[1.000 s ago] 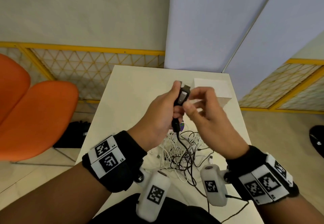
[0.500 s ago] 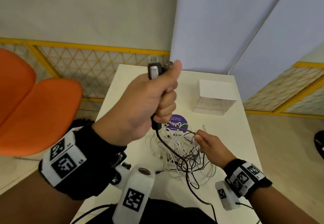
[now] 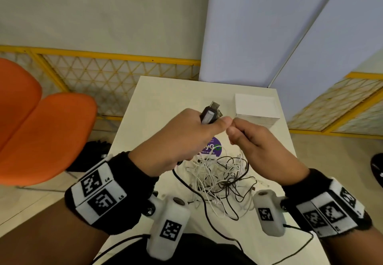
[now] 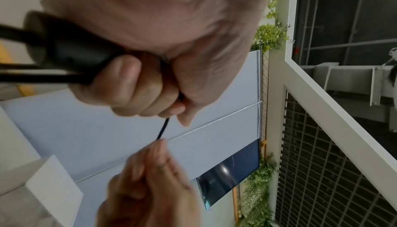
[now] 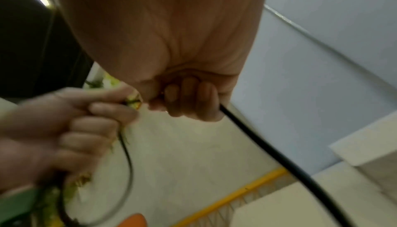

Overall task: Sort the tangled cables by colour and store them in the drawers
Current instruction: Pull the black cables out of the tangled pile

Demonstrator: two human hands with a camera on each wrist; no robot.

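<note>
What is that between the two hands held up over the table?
A short stretch of thin black cable runs from the left hand to the right hand; the left wrist view shows it.

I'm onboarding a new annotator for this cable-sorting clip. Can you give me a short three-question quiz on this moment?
1. True or false: the left hand holds black USB plugs.
2. What does the right hand pinch: (a) a white cable, (b) a thin black cable, (c) nothing?
3. Where does the white drawer box stand relative to the cable tangle?

Key: 1 true. 2 b. 3 farther back on the table, to the right, apart from the tangle.
</note>
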